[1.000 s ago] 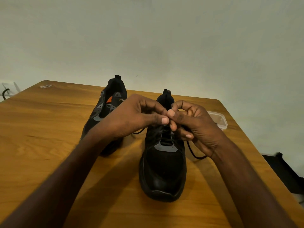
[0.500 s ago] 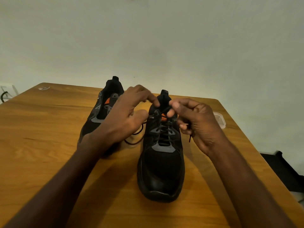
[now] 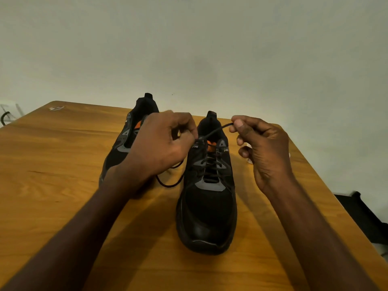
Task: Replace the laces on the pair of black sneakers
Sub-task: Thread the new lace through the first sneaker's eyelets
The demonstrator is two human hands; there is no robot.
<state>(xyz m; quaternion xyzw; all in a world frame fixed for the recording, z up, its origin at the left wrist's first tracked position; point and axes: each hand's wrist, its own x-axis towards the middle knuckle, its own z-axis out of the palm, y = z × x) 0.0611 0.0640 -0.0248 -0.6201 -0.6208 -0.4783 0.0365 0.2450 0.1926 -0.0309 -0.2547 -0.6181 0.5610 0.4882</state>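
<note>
Surface (image 3: 63, 185): wood-grain top in warm orange-brown with a slight sheen, far-left corner rounded, two bare forearms casting shadows across it.

Near sneaker (image 3: 207, 196) is sitting upright on the surface, toe pointing at the camera. Matte black mesh upper, glossier toe cap, grey overlays by the eyelets, an orange patch on the tongue, a pull tab standing up at the heel.

Lace (image 3: 217, 129): thin round black cord, running taut from the top eyelet area up to the right. A slack loop of it is lying on the surface between the two shoes.

Right hand (image 3: 264, 150) is pinching the lace end between thumb and forefinger, raised just right of the collar; the other fingers are curling loosely.

Left hand (image 3: 161, 145) is curling its fingers at the left top eyelet of the near sneaker, touching the shoe; it seems to be pinching the lace there, contact partly hidden.

Far sneaker (image 3: 134, 135) is standing behind and left of the near one, mostly covered by the left hand; same black, grey and orange trim.

Clear plastic item (image 3: 249, 159) is peeking out behind the right hand, too hidden to identify.

Room: plain off-white wall (image 3: 210, 49) is rising behind the far edge. Dark object (image 3: 361, 215) is sitting low past the right edge. Black cable (image 3: 4, 118) is showing at far left.
</note>
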